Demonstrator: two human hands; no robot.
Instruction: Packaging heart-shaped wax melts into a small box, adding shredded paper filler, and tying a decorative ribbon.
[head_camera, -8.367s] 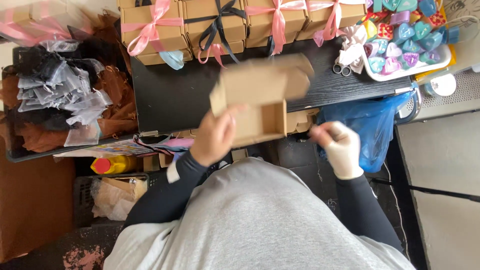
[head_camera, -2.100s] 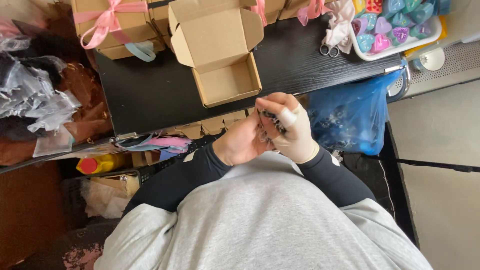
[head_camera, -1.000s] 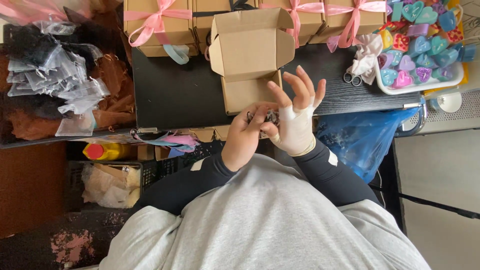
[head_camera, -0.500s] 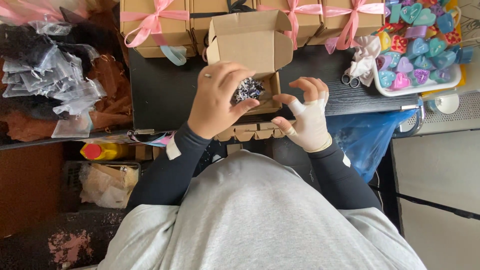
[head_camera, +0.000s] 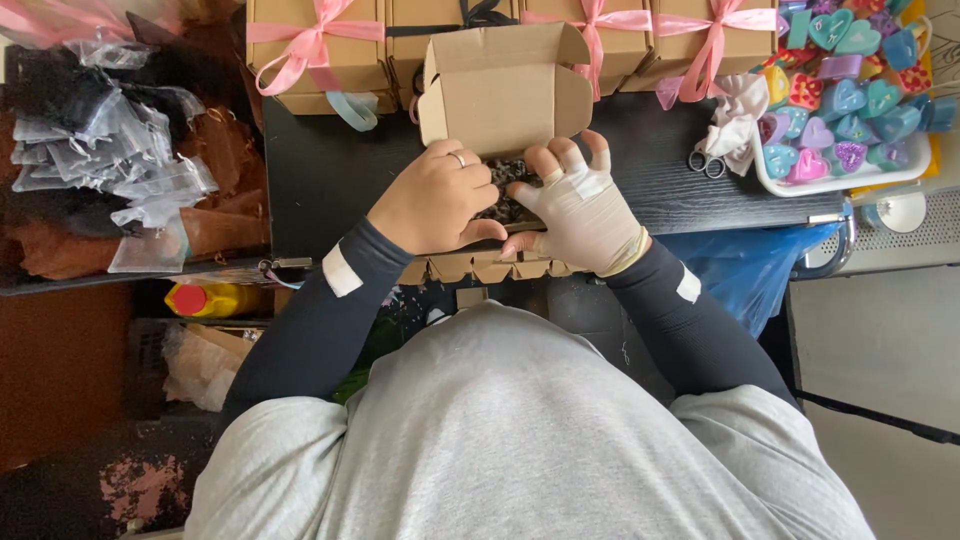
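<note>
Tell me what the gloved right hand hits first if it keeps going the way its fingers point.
Probably the raised lid flap of the open cardboard box, just beyond the right hand fingertips; depth is hard to judge from above.

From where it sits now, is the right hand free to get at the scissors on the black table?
Probably yes. The right hand is at the open cardboard box, and the scissors lie just beyond it on bare black table, with nothing between. It would have to let go of the dark filling.

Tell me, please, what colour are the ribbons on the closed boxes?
Mostly pink ribbons, with one dark ribbon; the head view shows them on the boxes.
</note>
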